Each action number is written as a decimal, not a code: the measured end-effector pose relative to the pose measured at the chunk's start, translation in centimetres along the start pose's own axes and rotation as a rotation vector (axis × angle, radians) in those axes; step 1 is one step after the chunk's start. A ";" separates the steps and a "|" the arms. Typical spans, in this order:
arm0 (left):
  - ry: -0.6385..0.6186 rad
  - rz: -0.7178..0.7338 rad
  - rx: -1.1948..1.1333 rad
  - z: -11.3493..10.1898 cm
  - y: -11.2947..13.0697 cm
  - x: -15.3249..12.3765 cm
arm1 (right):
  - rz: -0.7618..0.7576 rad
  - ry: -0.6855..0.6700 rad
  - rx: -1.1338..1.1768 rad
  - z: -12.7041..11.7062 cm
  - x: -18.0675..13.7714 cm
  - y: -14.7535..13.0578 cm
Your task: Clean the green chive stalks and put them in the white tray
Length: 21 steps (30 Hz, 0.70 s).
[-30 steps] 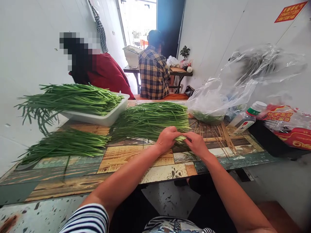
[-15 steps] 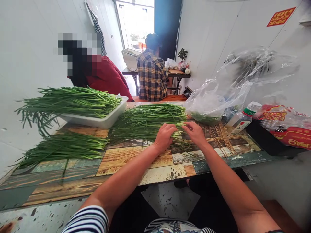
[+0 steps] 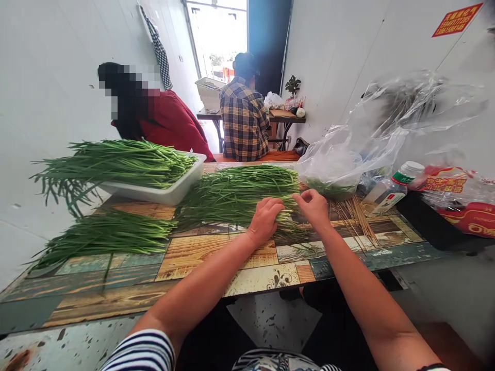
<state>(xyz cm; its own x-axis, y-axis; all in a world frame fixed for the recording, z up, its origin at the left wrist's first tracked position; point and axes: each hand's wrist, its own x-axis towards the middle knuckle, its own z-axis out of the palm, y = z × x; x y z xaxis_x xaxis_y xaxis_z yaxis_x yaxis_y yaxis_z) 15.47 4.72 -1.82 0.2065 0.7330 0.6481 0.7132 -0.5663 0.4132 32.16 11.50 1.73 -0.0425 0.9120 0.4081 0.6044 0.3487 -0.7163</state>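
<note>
From my remote seat I have the long, wood-patterned table spanning mid-frame. At centre left I see a white rectangular plastic tub, long green leafy stalks lying in it and overhanging its left side; before it, lower left, lies a flat green leafy bundle. Right of the tub, at centre, I have a broad green stalk pile, my wearer's bare left hand and bare right hand at its near right end. Thin brown wooden sticks lie right of them, a clear plastic bag behind.
</note>
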 end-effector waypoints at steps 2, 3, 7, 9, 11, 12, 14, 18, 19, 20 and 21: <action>-0.015 -0.003 0.011 0.0 0.1 -0.1 | -0.038 -0.058 0.064 0.0 0.4 -0.1; -0.023 -0.004 0.019 0.1 0.1 -0.1 | -0.067 -0.117 0.103 0.0 0.4 -0.1; -0.024 0.001 0.067 0.2 0.2 -0.2 | -0.127 -0.226 0.190 0.1 0.1 -0.1; -0.012 0.007 0.095 0.2 0.2 -0.2 | -0.110 -0.212 0.231 0.2 -0.3 -0.2; 0.012 0.024 0.125 0.2 0.4 -0.2 | -0.056 -0.202 0.305 0.3 -0.8 -0.3; 0.027 0.037 0.142 0.2 0.4 -0.2 | -0.017 -0.200 0.359 0.4 -1.0 -0.4; 0.057 0.063 0.181 0.2 0.5 -0.3 | 0.066 -0.197 0.490 0.7 -1.4 -0.6; 0.079 0.072 0.252 0.3 0.6 -0.4 | 0.216 -0.168 0.739 1.4 -1.5 -0.7; 0.081 0.074 0.272 0.3 0.6 -0.4 | 0.251 -0.159 0.793 1.5 -1.4 -0.7; 0.085 0.081 0.294 0.4 0.5 -0.4 | 0.281 -0.153 0.844 1.6 -1.4 -0.7; 0.090 0.095 0.320 0.4 0.5 -0.4 | 0.305 -0.152 0.892 1.6 -1.3 -0.6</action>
<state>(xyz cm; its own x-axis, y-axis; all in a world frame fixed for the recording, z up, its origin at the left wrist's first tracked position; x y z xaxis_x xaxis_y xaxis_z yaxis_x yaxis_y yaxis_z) 16.02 4.29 -2.15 0.2327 0.6383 0.7338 0.8706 -0.4730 0.1353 30.53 10.41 0.73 -0.1237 0.9873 0.0995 -0.2200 0.0705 -0.9730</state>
